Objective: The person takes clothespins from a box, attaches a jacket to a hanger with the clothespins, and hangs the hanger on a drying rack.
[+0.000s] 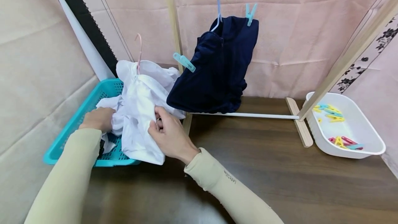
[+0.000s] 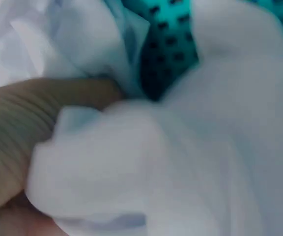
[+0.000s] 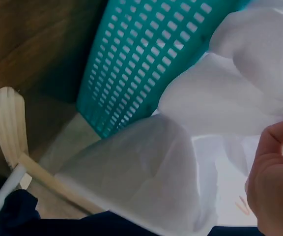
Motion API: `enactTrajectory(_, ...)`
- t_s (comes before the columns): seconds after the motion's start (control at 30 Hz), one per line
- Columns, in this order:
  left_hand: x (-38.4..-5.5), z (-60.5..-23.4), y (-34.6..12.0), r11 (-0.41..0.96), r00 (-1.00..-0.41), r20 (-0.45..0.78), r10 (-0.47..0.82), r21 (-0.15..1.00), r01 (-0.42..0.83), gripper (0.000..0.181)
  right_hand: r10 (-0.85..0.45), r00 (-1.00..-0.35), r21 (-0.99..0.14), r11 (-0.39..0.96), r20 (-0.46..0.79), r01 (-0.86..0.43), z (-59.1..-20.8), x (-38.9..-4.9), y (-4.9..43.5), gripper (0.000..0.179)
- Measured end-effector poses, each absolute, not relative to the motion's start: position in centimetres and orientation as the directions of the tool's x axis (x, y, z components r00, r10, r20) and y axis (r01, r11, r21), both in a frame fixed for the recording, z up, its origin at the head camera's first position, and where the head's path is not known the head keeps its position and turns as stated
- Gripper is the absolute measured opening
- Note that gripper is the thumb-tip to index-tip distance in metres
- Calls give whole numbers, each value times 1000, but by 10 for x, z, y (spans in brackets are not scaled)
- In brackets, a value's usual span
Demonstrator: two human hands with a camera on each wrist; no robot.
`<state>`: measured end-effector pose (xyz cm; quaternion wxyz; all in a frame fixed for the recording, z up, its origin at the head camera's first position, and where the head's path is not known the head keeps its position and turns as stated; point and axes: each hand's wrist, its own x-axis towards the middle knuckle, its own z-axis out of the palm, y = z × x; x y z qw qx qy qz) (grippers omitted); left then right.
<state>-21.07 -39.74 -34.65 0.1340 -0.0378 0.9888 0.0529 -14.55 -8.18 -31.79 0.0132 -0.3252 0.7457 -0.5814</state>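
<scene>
A white garment (image 1: 138,113) on a pink hanger (image 1: 139,49) lies over the teal basket (image 1: 69,127). My left hand (image 1: 97,119) grips a bunched part of its cloth above the basket; the left wrist view shows white folds (image 2: 131,167) between thumb and fingers. Near the garment's right edge, my right hand (image 1: 172,134) pinches the fabric with thumb and fingertips. That same hand (image 3: 279,179) appears at the right edge of the right wrist view, against the white cloth. Just right of the garment hangs a navy garment (image 1: 220,68) on a light blue hanger (image 1: 218,1).
Light blue clothespins (image 1: 184,62) sit on the navy garment's sides. A wooden rack (image 1: 172,13) with a white lower bar (image 1: 258,115) stands on the brown table (image 1: 248,182). At right, a white tub (image 1: 362,123) holds several yellow, blue and red clothespins.
</scene>
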Motion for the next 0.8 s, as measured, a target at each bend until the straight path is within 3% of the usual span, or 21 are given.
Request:
enactTrajectory(0.1,-212,-340,-399,994,-988,-147,-44,95,-59,31,-502,-784,-861,138,365,-489,-316,-149,-74,21)
enactTrajectory(0.23,-206,-322,-396,994,-997,76,-32,106,-24,42,-515,-758,-806,197,400,-559,-311,-153,-65,19)
enactTrajectory(0.33,-201,-304,-391,992,-962,275,-6,125,29,50,-535,-728,-740,255,429,-623,-306,-155,-58,22)
enactTrajectory(0.47,-192,-278,-383,977,-869,491,57,151,149,39,-583,-689,-701,263,432,-662,-301,-154,-47,36)
enactTrajectory(0.6,-181,-254,-377,941,-806,583,105,204,270,20,-633,-647,-716,202,425,-668,-297,-154,-37,43)
enactTrajectory(0.8,-167,-238,-372,803,-762,639,101,401,442,23,-725,-562,-774,62,399,-630,-287,-157,-23,43)
